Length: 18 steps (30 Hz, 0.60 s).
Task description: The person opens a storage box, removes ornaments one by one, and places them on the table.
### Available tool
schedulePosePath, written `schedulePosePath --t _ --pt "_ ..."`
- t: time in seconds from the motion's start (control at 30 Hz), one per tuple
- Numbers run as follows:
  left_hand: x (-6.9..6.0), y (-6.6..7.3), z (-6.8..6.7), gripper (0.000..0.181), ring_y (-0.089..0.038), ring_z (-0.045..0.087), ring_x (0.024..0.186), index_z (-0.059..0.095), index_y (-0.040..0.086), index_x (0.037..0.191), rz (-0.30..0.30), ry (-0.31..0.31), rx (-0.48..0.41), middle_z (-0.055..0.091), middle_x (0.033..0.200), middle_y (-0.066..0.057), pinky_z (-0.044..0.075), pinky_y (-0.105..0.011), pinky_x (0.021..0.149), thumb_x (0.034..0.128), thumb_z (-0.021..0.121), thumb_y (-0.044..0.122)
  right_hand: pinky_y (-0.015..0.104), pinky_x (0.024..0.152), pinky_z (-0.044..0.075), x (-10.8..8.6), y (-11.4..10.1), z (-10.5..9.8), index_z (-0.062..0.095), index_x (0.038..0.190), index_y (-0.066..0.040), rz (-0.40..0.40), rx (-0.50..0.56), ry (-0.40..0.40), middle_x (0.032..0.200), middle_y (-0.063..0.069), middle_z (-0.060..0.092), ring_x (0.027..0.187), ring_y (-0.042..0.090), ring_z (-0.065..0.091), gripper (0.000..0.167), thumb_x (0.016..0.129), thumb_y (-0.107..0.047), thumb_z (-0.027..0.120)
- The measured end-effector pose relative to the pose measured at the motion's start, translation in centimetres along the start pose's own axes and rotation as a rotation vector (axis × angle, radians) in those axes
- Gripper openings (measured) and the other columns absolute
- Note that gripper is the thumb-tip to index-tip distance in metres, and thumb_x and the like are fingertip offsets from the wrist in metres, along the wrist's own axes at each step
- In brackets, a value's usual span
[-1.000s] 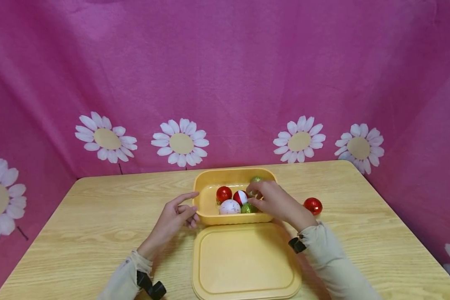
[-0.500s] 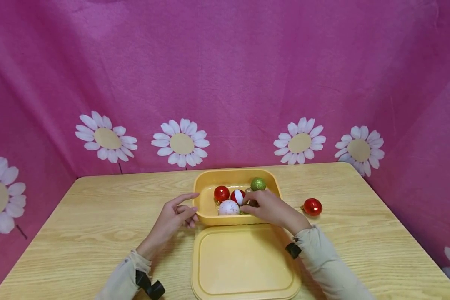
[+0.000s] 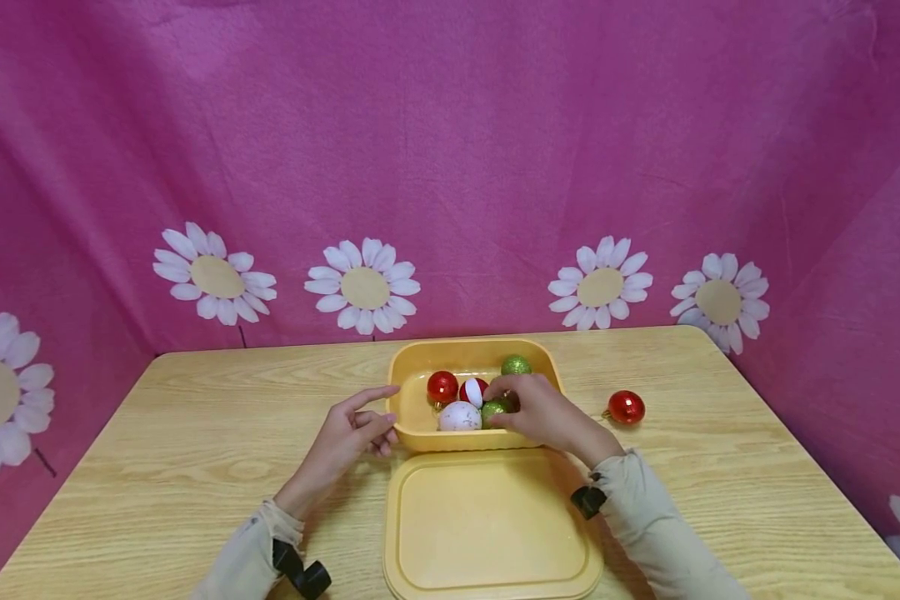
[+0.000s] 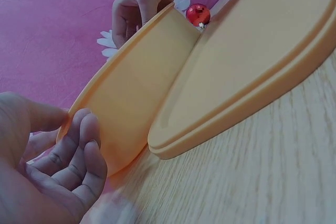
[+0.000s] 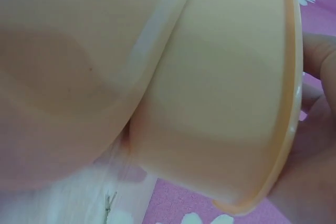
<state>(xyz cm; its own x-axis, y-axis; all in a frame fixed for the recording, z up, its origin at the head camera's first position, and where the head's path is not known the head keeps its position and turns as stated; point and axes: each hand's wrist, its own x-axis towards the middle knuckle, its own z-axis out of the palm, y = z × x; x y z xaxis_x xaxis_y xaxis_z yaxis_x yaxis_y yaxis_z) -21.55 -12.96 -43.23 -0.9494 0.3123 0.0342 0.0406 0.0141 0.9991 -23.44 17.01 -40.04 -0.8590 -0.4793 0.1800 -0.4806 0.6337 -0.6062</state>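
Observation:
In the head view, a yellow box (image 3: 414, 375) holds a red ball (image 3: 442, 387), a red-and-white ball (image 3: 474, 391), a speckled white ball (image 3: 461, 417) and two green balls, one at the back right (image 3: 516, 364), one nearer (image 3: 492, 410). My right hand (image 3: 547, 414) reaches over the right side, thumb and fingers curled round the nearer green ball; its palm hides what lies beneath. My left hand (image 3: 348, 433) touches the box's left end with relaxed fingers. The left wrist view shows that hand (image 4: 50, 166) at the rim (image 4: 97, 85).
A yellow lid (image 3: 491, 521) lies in front of the box, close against it. Another red ball (image 3: 626, 407) rests on the wooden table (image 3: 720, 475) to the right of the box. A pink flowered cloth (image 3: 480, 167) hangs behind the table.
My right hand has shifted left and forward from the box's right end, uncovering the back green ball. The nearer green ball shows again between its fingers. My left hand has stayed in place.

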Motion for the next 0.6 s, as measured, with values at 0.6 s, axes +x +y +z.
schedulePosePath --t 0.6 --pt "-0.2 0.0 0.0 0.049 -0.013 0.063 0.061 0.047 -0.001 0.144 0.005 0.005 -0.003 0.068 0.076 -0.011 0.057 -0.026 0.061 0.0985 0.062 0.007 0.033 0.080 0.055 -0.4 -0.5 -1.5 0.071 0.106 -0.005 -0.007 0.030 0.067 0.099 0.004 0.068 0.089 0.017 0.062 0.022 0.085 -0.007 0.078"
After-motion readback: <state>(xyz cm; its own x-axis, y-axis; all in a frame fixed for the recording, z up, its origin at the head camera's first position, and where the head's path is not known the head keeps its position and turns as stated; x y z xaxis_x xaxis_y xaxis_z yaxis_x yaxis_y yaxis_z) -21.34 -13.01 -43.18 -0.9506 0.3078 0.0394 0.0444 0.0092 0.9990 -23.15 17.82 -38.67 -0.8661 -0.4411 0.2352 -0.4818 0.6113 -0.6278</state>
